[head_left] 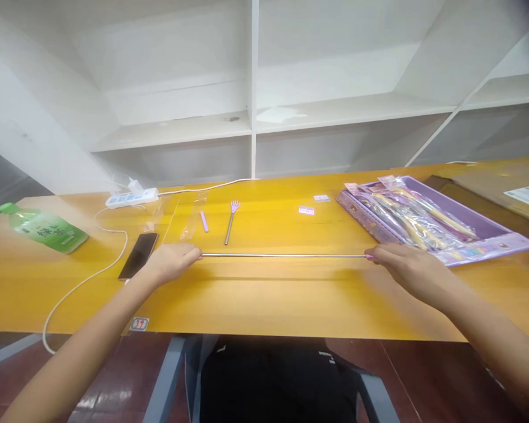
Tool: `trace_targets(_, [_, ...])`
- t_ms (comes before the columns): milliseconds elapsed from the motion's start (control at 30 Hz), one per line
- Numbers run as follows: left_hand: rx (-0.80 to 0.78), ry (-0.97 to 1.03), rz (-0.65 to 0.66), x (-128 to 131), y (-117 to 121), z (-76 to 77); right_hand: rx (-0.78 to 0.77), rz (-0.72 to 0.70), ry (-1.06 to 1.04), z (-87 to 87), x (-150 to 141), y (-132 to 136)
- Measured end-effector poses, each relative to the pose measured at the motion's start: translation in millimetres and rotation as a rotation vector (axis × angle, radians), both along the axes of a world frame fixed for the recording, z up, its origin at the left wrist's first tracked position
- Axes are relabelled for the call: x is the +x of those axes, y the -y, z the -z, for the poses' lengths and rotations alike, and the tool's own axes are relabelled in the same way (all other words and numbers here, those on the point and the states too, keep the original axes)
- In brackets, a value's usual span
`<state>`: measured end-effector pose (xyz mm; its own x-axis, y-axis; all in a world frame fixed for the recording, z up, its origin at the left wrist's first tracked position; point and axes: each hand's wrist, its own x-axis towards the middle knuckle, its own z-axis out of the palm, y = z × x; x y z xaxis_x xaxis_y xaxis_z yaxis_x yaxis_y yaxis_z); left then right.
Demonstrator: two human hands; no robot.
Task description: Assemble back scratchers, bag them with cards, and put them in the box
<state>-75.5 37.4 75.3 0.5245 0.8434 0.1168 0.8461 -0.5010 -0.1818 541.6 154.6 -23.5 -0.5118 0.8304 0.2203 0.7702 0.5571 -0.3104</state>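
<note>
A thin telescopic back scratcher (284,255) is drawn out long and level above the yellow table. Its left end is pinched in my left hand (171,262), its right end in my right hand (408,271). A bit of pink-purple shows at the fingers of my right hand; the fingers hide both ends. Beyond the rod lies a short back scratcher (230,226) with a pink claw head and a metal shaft. Left of it rest a purple tube (204,221) and a clear plastic sleeve (194,217).
A purple box (441,200) of bagged back scratchers stands at right, beside a cardboard box (502,188). Two small labels (307,210) lie mid-table. At left are a phone (139,256), a green bottle (44,227) and a power strip (132,198) with a white cable.
</note>
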Motion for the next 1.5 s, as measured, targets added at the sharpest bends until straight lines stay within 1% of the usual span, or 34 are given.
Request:
trace_targets(100, [0.05, 0.01, 0.026, 7.7, 5.2, 5.5, -0.092, -0.026, 0.035, 10.0, 6.2, 14.5])
trace_targets(167, [0.074, 0.024, 0.037, 12.0, 5.0, 9.6, -0.14, 0.019, 0.021, 14.2, 5.3, 19.9])
trace_targets(267, [0.073, 0.04, 0.057, 11.5, 5.2, 15.3, -0.178, 0.083, 0.029, 18.0, 5.9, 20.5])
trace_targets(333, [0.084, 0.039, 0.034, 11.2, 5.1, 19.6, -0.179, 0.139, 0.072, 20.6, 4.0, 17.9])
trace_targets(433, [0.143, 0.036, -0.055, 13.9, 1.1, 26.0, -0.13, 0.239, 0.137, 25.3, -6.6, 11.6])
trace_targets(500, [0.167, 0.035, -0.082, 14.4, -3.0, 28.9, -0.085, 0.278, 0.127, 27.2, -14.4, 5.3])
trace_targets(567, [0.177, 0.04, -0.076, 12.6, -5.8, 30.2, -0.041, 0.281, 0.081, 26.0, -18.8, -2.2])
trace_targets(667, [0.193, 0.045, -0.062, 16.1, -5.7, 31.7, 0.045, 0.231, 0.062, 16.4, -28.2, -10.3])
trace_targets(733, [0.208, 0.032, -0.048, 32.0, -5.2, 34.9, 0.09, 0.166, 0.108, 6.2, -50.8, -7.5])
trace_targets(767, [0.214, 0.026, -0.035, 44.9, -5.7, 37.4, 0.093, 0.114, 0.141, 0.7, -69.7, -2.5])
trace_targets(800, [0.218, 0.02, -0.021, 60.3, -7.0, 40.4, 0.083, 0.051, 0.178, -4.5, -93.4, 4.7])
trace_targets(867, [0.198, 0.001, 0.014, 93.6, -11.7, 46.3, 0.007, -0.093, 0.257, -12.9, -148.3, 23.8])
trace_targets(900, [0.178, -0.018, 0.027, 108.4, -14.6, 48.6, -0.029, -0.127, 0.284, -15.7, -175.1, 33.9])
trace_targets(933, [0.154, -0.044, 0.035, 120.5, -17.4, 50.1, -0.047, -0.113, 0.315, -17.5, -198.3, 43.1])
trace_targets(967, [0.121, -0.066, 0.041, 129.0, -19.6, 50.9, -0.073, -0.132, 0.333, -18.3, -216.4, 51.0])
trace_targets(1033, [0.054, -0.098, 0.044, 135.9, -21.6, 50.8, -0.113, -0.145, 0.362, -17.6, -234.6, 61.2])
trace_targets(1067, [0.022, -0.104, 0.046, 135.6, -21.2, 50.4, -0.127, -0.16, 0.368, -16.6, -236.0, 63.7])
trace_targets(1133, [-0.02, -0.104, 0.046, 132.3, -18.2, 49.9, -0.141, -0.179, 0.372, -14.0, -229.8, 65.2])
trace_targets(1200, [-0.026, -0.098, 0.045, 130.4, -14.2, 50.1, -0.144, -0.186, 0.364, -12.4, -220.9, 64.6])
trace_targets(1300, [0.013, -0.078, 0.05, 133.1, -10.0, 51.1, -0.122, -0.173, 0.331, -13.8, -213.5, 63.7])
trace_targets(1500, [0.085, -0.03, 0.068, 139.7, -6.7, 49.3, -0.077, -0.167, 0.314, -23.6, -210.2, 64.0])
